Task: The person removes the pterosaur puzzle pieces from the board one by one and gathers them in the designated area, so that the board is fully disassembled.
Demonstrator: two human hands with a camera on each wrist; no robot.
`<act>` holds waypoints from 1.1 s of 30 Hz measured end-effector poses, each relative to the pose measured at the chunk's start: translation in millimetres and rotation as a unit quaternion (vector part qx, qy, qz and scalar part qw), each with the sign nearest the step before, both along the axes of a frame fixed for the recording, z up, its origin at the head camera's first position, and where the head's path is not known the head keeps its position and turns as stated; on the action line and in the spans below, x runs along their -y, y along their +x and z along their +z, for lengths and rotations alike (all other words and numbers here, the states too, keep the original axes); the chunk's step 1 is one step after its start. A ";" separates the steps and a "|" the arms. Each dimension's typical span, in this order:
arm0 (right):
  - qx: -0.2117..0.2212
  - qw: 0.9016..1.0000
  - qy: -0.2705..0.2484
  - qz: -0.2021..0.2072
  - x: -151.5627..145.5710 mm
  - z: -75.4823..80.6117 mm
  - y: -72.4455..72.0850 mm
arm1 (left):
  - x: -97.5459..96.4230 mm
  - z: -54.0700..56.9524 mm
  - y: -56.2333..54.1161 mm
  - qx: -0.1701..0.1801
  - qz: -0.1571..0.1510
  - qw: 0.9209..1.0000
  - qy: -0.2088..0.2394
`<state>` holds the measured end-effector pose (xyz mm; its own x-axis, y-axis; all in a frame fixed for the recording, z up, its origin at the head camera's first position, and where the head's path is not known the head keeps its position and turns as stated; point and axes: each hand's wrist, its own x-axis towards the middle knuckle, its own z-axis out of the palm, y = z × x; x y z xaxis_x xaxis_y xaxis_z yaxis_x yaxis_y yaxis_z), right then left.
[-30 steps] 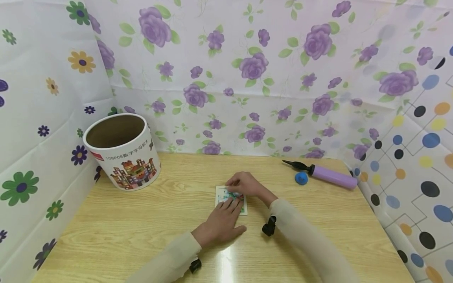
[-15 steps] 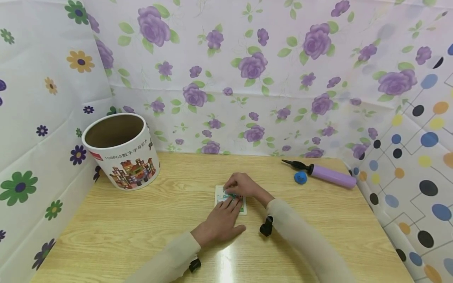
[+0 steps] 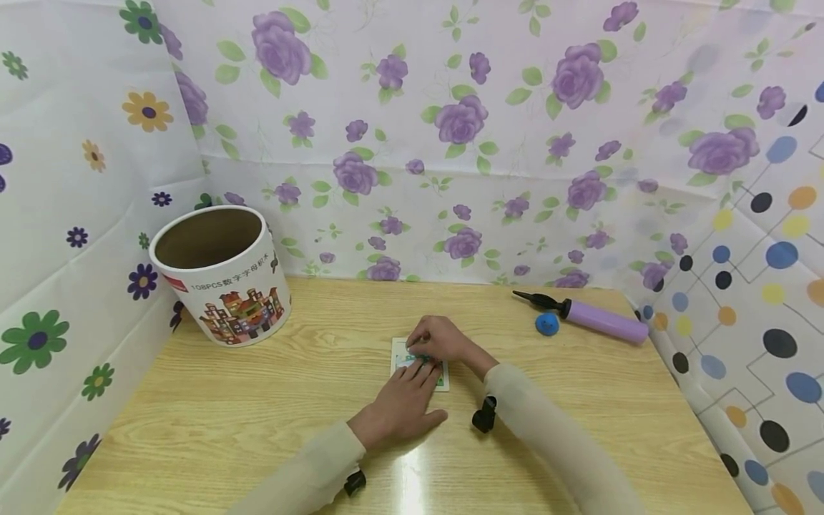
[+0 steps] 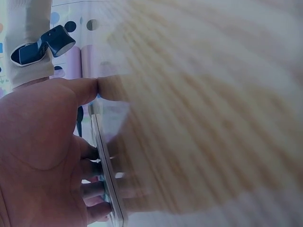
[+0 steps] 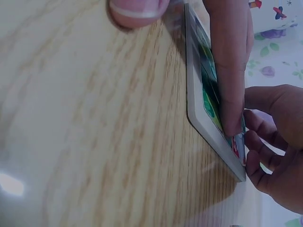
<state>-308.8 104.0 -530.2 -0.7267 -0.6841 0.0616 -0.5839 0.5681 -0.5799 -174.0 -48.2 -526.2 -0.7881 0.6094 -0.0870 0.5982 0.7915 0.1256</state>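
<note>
A small picture board point(image 3: 398, 357) with a pale raised rim and a green and blue picture lies flat on the wooden table. My left hand point(image 3: 404, 406) rests on its near part with straight fingers, the thumb spread out to the side over the table. In the left wrist view, the left hand point(image 4: 40, 151) reaches over the board's edge point(image 4: 108, 175). My right hand point(image 3: 445, 338) is at the board's far right part, its fingers bent down. In the right wrist view, the right hand point(image 5: 284, 142) has curled fingers close to the picture; whether they pinch anything is hidden.
A large white tub point(image 3: 225, 293) with printed buildings stands at the back left. At the back right lie a purple hand pump point(image 3: 605, 320) with a black nozzle and a small blue rounded object point(image 3: 547, 324). Patterned cloth point(image 3: 412, 143) walls in the table point(image 3: 290, 400).
The right hand has shifted slightly left and nearer over the board, and its fingers have bent a little more. The left hand has stayed in place.
</note>
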 end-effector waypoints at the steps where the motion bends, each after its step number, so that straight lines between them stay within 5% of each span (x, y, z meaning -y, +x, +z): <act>1: -0.001 1.000 0.003 -0.003 0.0 0.2 0.3 | 0.0 -0.8 -0.5 -0.003 0.000 1.000 0.002; 33: 0.025 0.999 0.000 -0.036 -7.5 8.4 1.8 | -0.2 5.1 1.6 0.010 0.002 1.000 0.004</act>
<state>-307.0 111.6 -521.8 -0.7762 -0.6300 0.0239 -0.5118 0.6075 -0.6074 -172.4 -48.1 -521.1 -0.7888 0.6068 -0.0981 0.5920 0.7929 0.1440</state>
